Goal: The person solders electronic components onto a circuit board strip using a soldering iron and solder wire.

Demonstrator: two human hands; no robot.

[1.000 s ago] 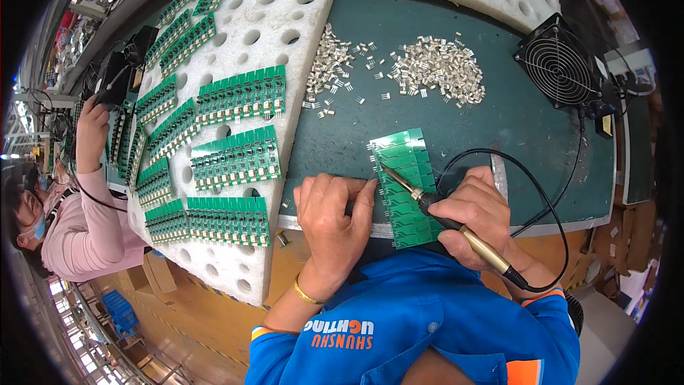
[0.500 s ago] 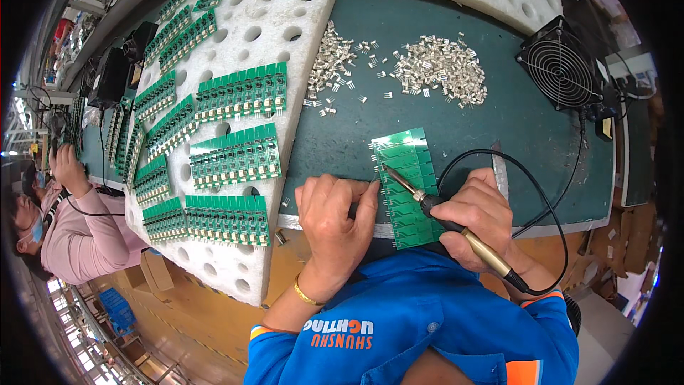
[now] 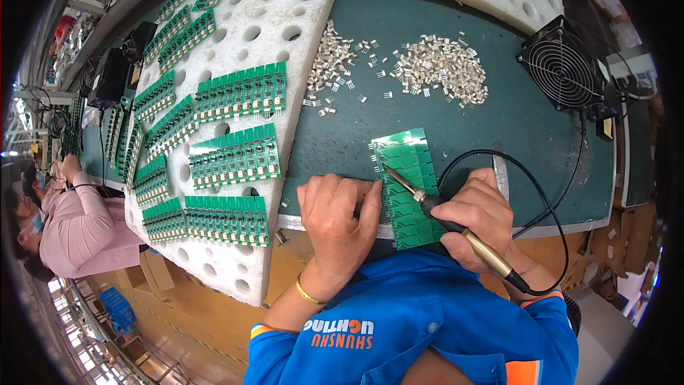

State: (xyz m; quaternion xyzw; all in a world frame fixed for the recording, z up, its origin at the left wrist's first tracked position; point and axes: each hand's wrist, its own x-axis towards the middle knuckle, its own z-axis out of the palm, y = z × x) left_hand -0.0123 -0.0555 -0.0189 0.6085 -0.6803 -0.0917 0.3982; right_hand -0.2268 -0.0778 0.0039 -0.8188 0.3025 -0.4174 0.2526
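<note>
Green circuit board (image 3: pixel 405 208): slick, glossy, plasticky, light glaring off top end. Soldering iron (image 3: pixel 430 204): metal shaft (image 3: pixel 405 180) with bit of shine, brassy metallic handle (image 3: pixel 486 252), soft sheen, matt black collar (image 3: pixel 429 202). Cable (image 3: pixel 566 246): smooth black plastic or rubber, can't tell which. Loose parts (image 3: pixel 442 68): shiny silvery metal. Foam slab (image 3: pixel 271 14): white, matt, grainy. Table (image 3: pixel 342 146): dull green top, scuffed, bit worn tbh. Shirt (image 3: pixel 413 314): soft matt blue cloth. Bracelet (image 3: pixel 304 294): polished gold-look metal.
</note>
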